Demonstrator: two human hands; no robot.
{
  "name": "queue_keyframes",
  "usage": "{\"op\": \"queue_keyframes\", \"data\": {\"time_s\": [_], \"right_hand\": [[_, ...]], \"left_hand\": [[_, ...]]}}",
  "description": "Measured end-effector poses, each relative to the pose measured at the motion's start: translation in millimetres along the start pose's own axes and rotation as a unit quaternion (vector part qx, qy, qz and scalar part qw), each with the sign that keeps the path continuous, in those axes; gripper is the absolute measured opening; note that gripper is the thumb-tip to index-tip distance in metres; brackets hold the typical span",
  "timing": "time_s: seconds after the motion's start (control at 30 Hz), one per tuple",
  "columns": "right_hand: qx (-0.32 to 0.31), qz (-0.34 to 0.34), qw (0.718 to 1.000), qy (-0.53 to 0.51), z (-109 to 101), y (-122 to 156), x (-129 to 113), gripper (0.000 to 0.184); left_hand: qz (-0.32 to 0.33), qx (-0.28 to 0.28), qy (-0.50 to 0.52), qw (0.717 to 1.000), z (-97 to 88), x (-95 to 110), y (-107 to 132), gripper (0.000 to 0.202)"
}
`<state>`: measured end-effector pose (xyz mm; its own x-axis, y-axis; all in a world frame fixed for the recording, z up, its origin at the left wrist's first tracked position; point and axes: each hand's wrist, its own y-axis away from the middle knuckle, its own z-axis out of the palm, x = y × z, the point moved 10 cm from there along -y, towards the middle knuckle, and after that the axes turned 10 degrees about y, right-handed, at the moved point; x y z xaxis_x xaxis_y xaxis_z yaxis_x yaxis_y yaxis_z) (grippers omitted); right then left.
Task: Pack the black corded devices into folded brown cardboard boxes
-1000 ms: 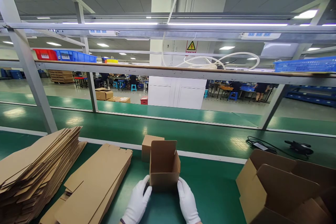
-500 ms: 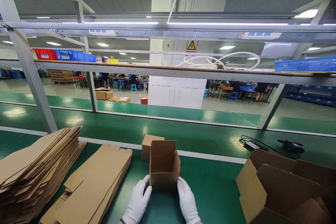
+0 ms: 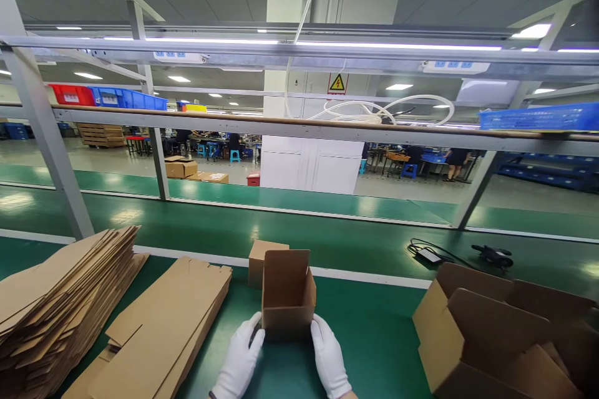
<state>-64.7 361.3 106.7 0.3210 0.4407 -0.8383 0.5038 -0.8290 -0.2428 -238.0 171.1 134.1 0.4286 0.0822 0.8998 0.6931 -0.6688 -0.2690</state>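
Note:
A small cardboard box (image 3: 289, 319) stands upright on the green work surface in front of me, its top open and its back flap raised. White-gloved, my left hand (image 3: 239, 355) grips the near left corner low down, thumb and fingers at the edge. My right hand (image 3: 328, 355) presses against the near right side of the same box, fingers pointing forward along it. Just behind it and slightly left stands another small cardboard box (image 3: 256, 265), partly hidden by the first one.
Flat cardboard blanks (image 3: 173, 312) lie to the left, beside a taller stack of blanks (image 3: 70, 305). A large open carton (image 3: 440, 336) stands at the right. Beyond it lie a black cable with an adapter (image 3: 428, 255) and a dark object (image 3: 492, 256). A shelf rail (image 3: 299, 128) crosses ahead.
The whole view has shifted slightly, with the scene sliding a little left. Both hands keep their places on the small box, which shows no clear movement of its own.

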Motion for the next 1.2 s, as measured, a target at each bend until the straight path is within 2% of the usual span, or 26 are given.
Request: {"op": "queue_keyframes", "data": {"time_s": [0.23,0.37,0.47,0.57,0.63,0.7,0.77,0.83,1.03,1.13,1.2], "right_hand": [[-0.015,-0.071,0.997,0.027,-1,5,-29,0.045],[-0.03,-0.103,0.994,0.036,1,8,-40,0.043],[-0.013,-0.086,0.996,0.011,-2,7,-38,0.042],[0.014,-0.054,0.998,-0.007,-7,5,-28,0.043],[0.027,-0.035,0.999,-0.003,-11,2,-19,0.044],[0.048,-0.011,0.999,0.003,-22,-4,-6,0.046],[0.076,0.017,0.997,0.014,-41,-13,10,0.047],[0.11,0.049,0.992,0.028,-68,-23,29,0.048],[0.199,0.139,0.964,0.108,-169,-38,87,0.054],[0.212,0.167,0.949,0.166,-205,-43,106,0.055],[0.216,0.185,0.936,0.208,-220,-47,114,0.057]], "left_hand": [[0.059,0.066,0.043,0.995,-21.1,7,1,0.044],[0.111,0.143,0.009,0.983,-39.5,15,6,0.044],[0.191,0.227,-0.044,0.954,-54.0,33,22,0.051],[0.288,0.264,-0.073,0.917,-54.6,61,47,0.059],[0.333,0.225,-0.076,0.912,-43.7,76,59,0.061],[0.349,0.136,-0.064,0.925,-25.8,84,62,0.062],[0.338,0.041,-0.046,0.939,-8.3,83,60,0.061],[0.324,-0.012,-0.037,0.945,1.6,77,56,0.06],[0.315,-0.076,-0.037,0.945,15.5,62,45,0.053],[0.319,-0.167,-0.048,0.932,34.9,66,53,0.043],[0.318,-0.247,-0.076,0.912,51.7,70,63,0.035]]}}
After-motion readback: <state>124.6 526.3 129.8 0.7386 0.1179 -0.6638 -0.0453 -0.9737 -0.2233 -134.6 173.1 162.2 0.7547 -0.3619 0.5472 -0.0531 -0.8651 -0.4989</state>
